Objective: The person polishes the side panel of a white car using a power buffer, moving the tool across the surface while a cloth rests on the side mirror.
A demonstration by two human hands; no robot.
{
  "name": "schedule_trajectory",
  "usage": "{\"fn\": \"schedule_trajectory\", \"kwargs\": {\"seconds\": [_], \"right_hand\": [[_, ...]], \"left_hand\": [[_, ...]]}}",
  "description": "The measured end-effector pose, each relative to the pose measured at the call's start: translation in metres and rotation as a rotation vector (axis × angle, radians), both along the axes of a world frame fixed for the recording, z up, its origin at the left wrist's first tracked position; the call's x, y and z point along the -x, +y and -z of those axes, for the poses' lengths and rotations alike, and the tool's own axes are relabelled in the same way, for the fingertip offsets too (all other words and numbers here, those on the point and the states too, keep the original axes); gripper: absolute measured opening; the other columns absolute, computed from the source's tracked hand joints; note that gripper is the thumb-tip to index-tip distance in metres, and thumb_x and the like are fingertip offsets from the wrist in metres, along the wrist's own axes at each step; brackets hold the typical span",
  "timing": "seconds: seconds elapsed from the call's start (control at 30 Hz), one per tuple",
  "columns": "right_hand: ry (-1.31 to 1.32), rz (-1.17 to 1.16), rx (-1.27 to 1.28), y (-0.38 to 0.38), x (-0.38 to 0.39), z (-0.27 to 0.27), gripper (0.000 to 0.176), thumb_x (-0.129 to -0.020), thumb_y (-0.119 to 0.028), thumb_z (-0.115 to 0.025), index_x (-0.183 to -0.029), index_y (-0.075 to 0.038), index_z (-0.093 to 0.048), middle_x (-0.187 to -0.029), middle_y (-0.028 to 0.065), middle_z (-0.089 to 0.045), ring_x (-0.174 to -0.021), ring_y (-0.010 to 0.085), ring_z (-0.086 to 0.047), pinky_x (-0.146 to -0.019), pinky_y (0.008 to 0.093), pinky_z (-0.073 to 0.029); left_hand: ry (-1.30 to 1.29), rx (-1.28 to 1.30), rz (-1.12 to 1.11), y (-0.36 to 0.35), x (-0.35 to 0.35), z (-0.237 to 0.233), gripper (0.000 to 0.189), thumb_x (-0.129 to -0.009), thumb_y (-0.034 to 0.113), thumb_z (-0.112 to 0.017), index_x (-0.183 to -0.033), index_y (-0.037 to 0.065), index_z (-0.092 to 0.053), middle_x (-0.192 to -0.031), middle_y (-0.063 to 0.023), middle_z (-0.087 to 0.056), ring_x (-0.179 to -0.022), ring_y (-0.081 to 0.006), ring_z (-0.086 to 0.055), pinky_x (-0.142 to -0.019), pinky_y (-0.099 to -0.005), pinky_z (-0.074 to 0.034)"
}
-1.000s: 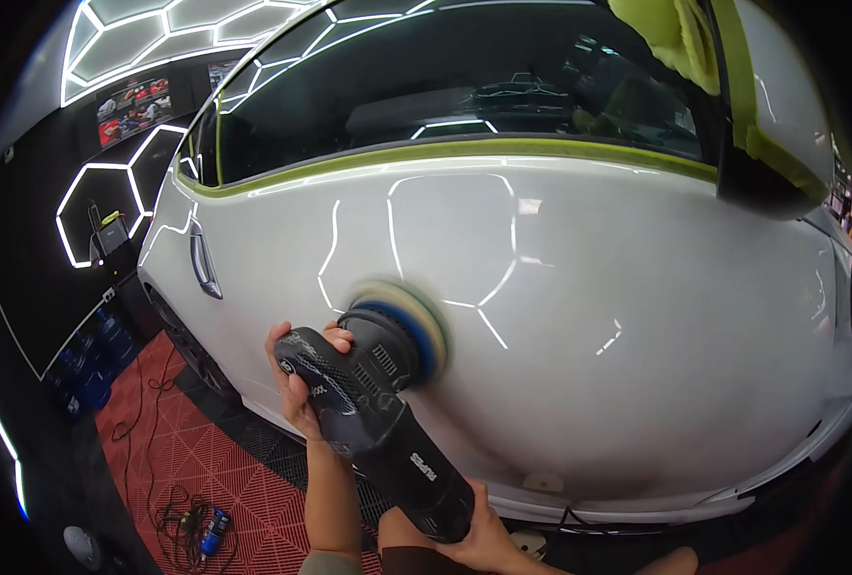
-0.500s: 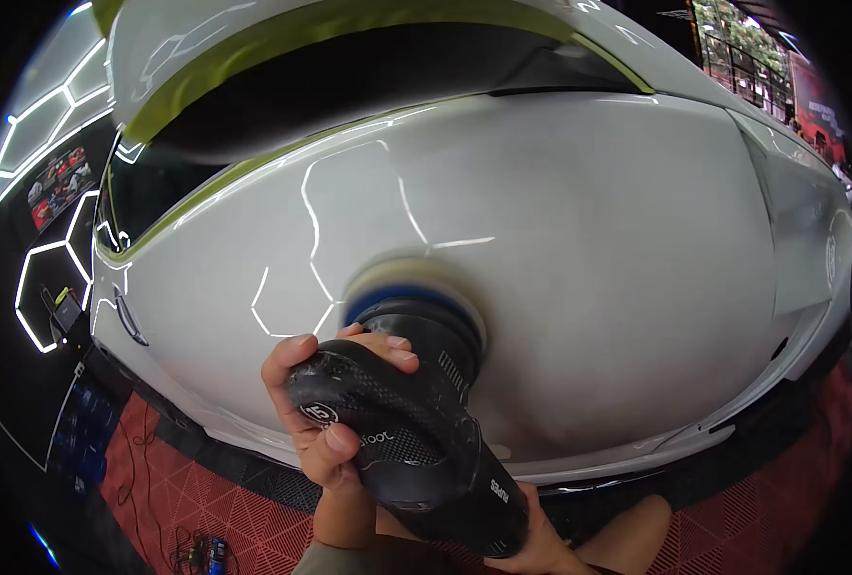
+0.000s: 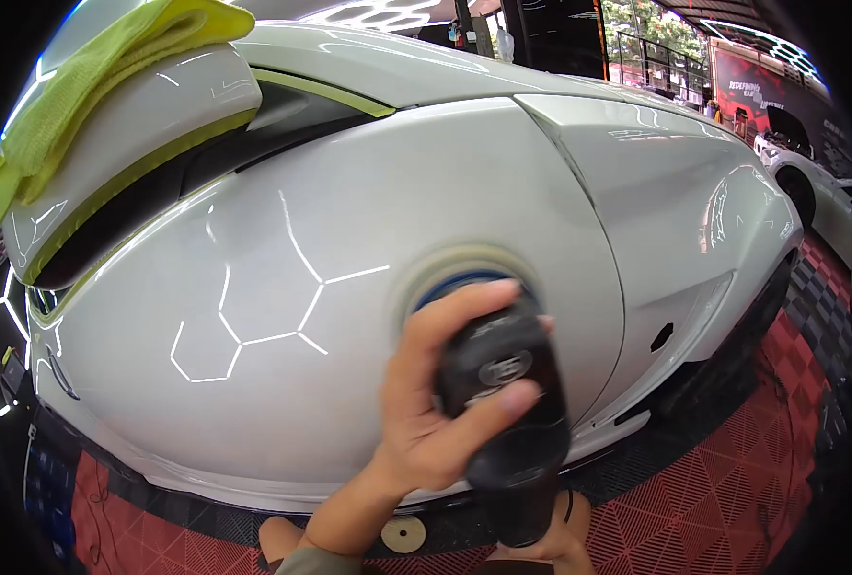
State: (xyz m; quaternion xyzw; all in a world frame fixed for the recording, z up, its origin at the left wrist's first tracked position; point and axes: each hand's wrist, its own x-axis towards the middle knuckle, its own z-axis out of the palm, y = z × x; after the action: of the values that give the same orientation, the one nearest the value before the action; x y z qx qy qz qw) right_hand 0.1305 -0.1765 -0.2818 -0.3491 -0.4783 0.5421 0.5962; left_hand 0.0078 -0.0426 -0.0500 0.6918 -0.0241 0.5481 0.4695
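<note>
A black polisher point(image 3: 522, 450) is held between my two hands. My left hand point(image 3: 431, 393) wraps around its head from the left, thumb across the top. My right hand point(image 3: 552, 539) grips the rear end of its body, low in view and partly hidden. The pale yellow pad point(image 3: 488, 257) with a blue backing lies against the white car door point(image 3: 349, 402), near the seam with the front fender point(image 3: 675, 201). The pad's edge is smeared by motion. Bright hexagonal light reflections show on the door left of it.
A yellow-green cloth point(image 3: 81, 96) drapes over the side mirror point(image 3: 182, 101), which has green tape along its edge. A round pale pad point(image 3: 404, 535) lies low below the door. Red tiles point(image 3: 675, 498) cover the floor. Another white car point(image 3: 814, 196) stands at the far right.
The view has swung right, bringing the fender and mirror cloth into sight. The polisher has travelled right along the door towards the fender seam, both hands still on it.
</note>
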Motion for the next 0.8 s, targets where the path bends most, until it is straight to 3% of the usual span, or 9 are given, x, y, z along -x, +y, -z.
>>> {"fn": "schedule_trajectory", "kwargs": {"seconds": [0.07,0.1,0.13,0.2,0.23,0.3,0.4,0.5,0.8], "right_hand": [[-0.096,0.014,-0.038,-0.012,-0.028,0.011,0.079,-0.058,-0.002,-0.083,-0.126,0.002,-0.043,-0.11,0.0127,-0.061,-0.102,0.0223,-0.061,-0.088,0.0356,-0.048],[-0.187,0.033,-0.082,-0.016,-0.04,0.017,0.068,-0.058,-0.001,-0.082,-0.118,0.003,-0.051,-0.099,0.012,-0.065,-0.091,0.0227,-0.065,-0.079,0.0338,-0.053],[-0.194,0.031,-0.081,-0.02,-0.051,0.028,0.068,-0.058,-0.001,-0.082,-0.118,0.003,-0.051,-0.099,0.012,-0.065,-0.091,0.0227,-0.065,-0.079,0.0338,-0.053],[-0.039,0.032,0.035,-0.025,-0.065,0.052,0.051,-0.059,0.001,-0.081,-0.104,0.004,-0.059,-0.079,0.0101,-0.065,-0.07,0.0225,-0.066,-0.062,0.0297,-0.053],[-0.049,0.021,0.035,-0.026,-0.067,0.056,0.051,-0.059,0.001,-0.081,-0.104,0.004,-0.059,-0.079,0.0101,-0.065,-0.07,0.0225,-0.066,-0.062,0.0297,-0.053],[0.101,0.013,-0.075,-0.022,-0.07,0.063,0.047,-0.06,0.003,-0.079,-0.102,0.003,-0.058,-0.072,0.0119,-0.063,-0.065,0.0218,-0.065,-0.058,0.0278,-0.053],[0.099,-0.075,-0.088,-0.018,-0.07,0.095,0.06,-0.062,-0.001,-0.081,-0.113,0.003,-0.05,-0.081,0.0151,-0.063,-0.073,0.0248,-0.066,-0.066,0.031,-0.054],[0.028,-0.114,0.004,-0.014,-0.05,0.096,0.065,-0.062,-0.004,-0.081,-0.118,0.002,-0.048,-0.088,0.015,-0.061,-0.08,0.0243,-0.063,-0.072,0.0318,-0.05],[-0.382,-0.091,0.222,-0.008,0.056,0.049,0.082,-0.064,-0.012,-0.083,-0.132,0.0,-0.039,-0.11,0.0147,-0.055,-0.103,0.0228,-0.052,-0.091,0.0343,-0.038]], "left_hand": [[0.172,-0.089,-0.176,-0.005,-0.026,-0.005,0.053,-0.081,0.014,-0.072,-0.129,0.003,-0.054,-0.113,-0.0108,-0.063,-0.102,-0.0249,-0.058,-0.099,-0.0362,-0.037],[0.151,-0.102,-0.141,-0.007,-0.044,-0.005,0.052,-0.081,0.016,-0.071,-0.129,0.004,-0.054,-0.111,-0.0104,-0.064,-0.101,-0.0258,-0.058,-0.1,-0.0365,-0.035],[0.128,-0.118,-0.105,-0.007,-0.061,-0.004,0.051,-0.082,0.017,-0.07,-0.129,0.005,-0.054,-0.109,-0.0101,-0.064,-0.1,-0.0268,-0.059,-0.101,-0.0367,-0.034],[0.156,-0.389,-0.22,-0.004,-0.081,-0.005,0.054,-0.082,0.012,-0.071,-0.132,0.005,-0.052,-0.117,-0.0102,-0.061,-0.107,-0.0219,-0.054,-0.097,-0.034,-0.039],[0.149,-0.32,-0.161,-0.007,-0.091,-0.001,0.051,-0.081,0.012,-0.071,-0.129,0.007,-0.055,-0.117,-0.0079,-0.062,-0.113,-0.025,-0.05,-0.102,-0.0362,-0.034],[0.202,-0.344,-0.174,-0.012,-0.098,0.003,0.049,-0.082,0.016,-0.07,-0.129,0.007,-0.055,-0.117,-0.0083,-0.063,-0.106,-0.0241,-0.056,-0.103,-0.0385,-0.033],[0.191,-0.377,-0.18,-0.018,-0.098,0.02,0.049,-0.084,0.02,-0.068,-0.129,0.007,-0.055,-0.116,-0.0089,-0.063,-0.099,-0.0242,-0.06,-0.103,-0.0418,-0.033],[0.227,-0.377,-0.18,-0.018,-0.073,0.031,0.052,-0.084,0.02,-0.067,-0.132,0.006,-0.052,-0.118,-0.0075,-0.063,-0.104,-0.0235,-0.059,-0.104,-0.0422,-0.032],[0.114,-0.329,-0.371,-0.004,0.109,0.036,0.053,-0.084,0.019,-0.068,-0.132,0.004,-0.051,-0.121,-0.0119,-0.062,-0.116,-0.0254,-0.056,-0.108,-0.0453,-0.026]]}}
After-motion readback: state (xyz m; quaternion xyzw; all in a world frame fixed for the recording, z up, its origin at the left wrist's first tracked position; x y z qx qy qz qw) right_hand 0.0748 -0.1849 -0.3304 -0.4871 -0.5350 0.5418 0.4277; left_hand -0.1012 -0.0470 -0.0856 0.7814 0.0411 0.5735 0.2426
